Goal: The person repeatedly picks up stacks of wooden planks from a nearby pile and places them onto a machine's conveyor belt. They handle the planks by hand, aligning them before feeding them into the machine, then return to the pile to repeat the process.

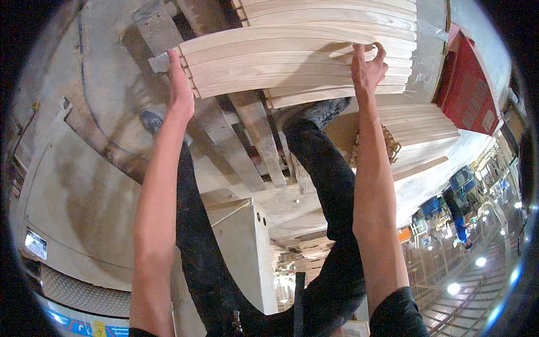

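Note:
A row of pale wooden slats [241,64] lies side by side on a pallet [224,126], their ends stepped with notches at the left. My left hand [180,87] lies flat along those left ends, its fingers stretched out. Toward the right end, my right hand [369,67] touches the top of the slats, with thumb and fingers bent but apart. I cannot see anything gripped in it. More slats [331,12] lie beyond and beneath this row.
Another stack of slats [424,132] stands to the right, near a red panel [469,84]. My shoes [323,112] stand close to the pallet boards. A grey machine housing [84,196] is on the left, and a light box-like post [241,247] stands between my legs.

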A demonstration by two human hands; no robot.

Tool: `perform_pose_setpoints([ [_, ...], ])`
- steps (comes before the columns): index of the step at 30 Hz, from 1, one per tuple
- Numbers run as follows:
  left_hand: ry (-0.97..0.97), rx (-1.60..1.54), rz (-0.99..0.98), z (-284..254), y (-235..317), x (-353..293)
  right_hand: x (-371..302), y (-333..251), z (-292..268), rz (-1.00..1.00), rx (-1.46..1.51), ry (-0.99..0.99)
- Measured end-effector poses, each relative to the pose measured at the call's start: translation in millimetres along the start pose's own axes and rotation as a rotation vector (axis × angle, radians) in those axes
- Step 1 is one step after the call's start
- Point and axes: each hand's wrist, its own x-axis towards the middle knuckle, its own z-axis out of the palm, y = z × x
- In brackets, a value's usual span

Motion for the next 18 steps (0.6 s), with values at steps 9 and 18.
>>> perform_pose_setpoints([
  [9, 0.045, 0.015, 0.029, -12, -2, 3, -6, -5, 4, -0.035, 0.025, -0.022],
  [18, 0.037, 0.043, -0.052, -22, -3, 8, 0, 1, -3, -0.249, -0.182, -0.114],
])
